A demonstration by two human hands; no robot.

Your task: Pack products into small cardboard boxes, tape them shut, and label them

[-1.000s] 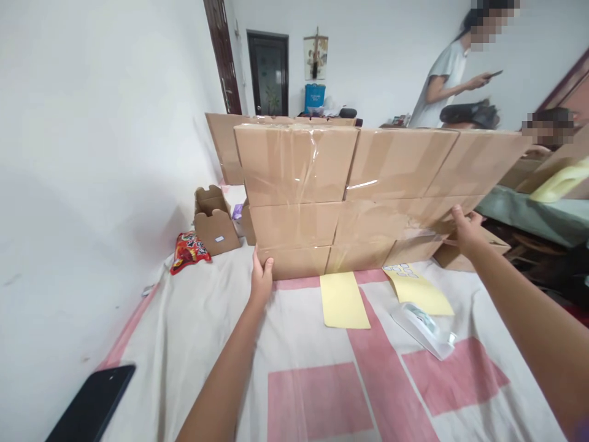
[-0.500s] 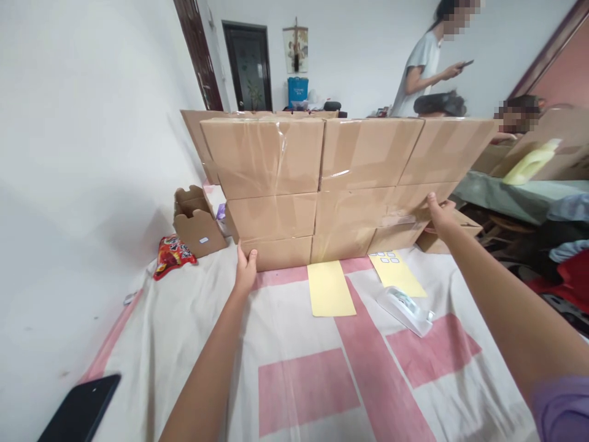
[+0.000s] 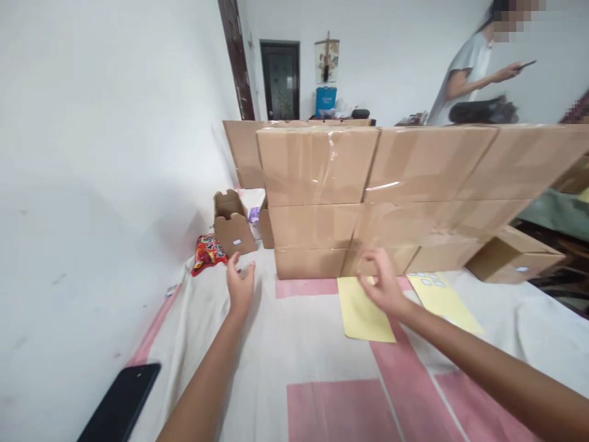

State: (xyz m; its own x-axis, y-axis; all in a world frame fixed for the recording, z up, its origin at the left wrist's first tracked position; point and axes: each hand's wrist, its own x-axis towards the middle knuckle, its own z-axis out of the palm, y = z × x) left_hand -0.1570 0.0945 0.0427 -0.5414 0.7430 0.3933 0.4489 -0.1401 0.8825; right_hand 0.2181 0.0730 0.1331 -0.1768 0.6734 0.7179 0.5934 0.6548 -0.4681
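A wall of taped cardboard boxes [image 3: 317, 227] stands upright across the covered table. My left hand [image 3: 241, 283] is open in the air left of the wall's lower corner, near a small open carton [image 3: 235, 234] and a red snack packet [image 3: 208, 253]. Over a yellow sheet [image 3: 368, 316], my right hand [image 3: 381, 279] hovers with curved fingers, thumb and forefinger apart, holding nothing. A second yellow sheet [image 3: 448, 304] with small pale labels lies to the right. My right forearm hides most of the clear plastic item there.
A black phone [image 3: 120, 402] lies at the lower left of the cloth [image 3: 331, 408]. Beyond the right end stands an open cardboard box [image 3: 515, 255]. Behind the wall, a person [image 3: 469, 73] holds a thin dark object. A white wall borders the left.
Both hands have let go of the box wall. My right hand has moved left from the wall's right side to above the yellow sheet. The view has turned left.
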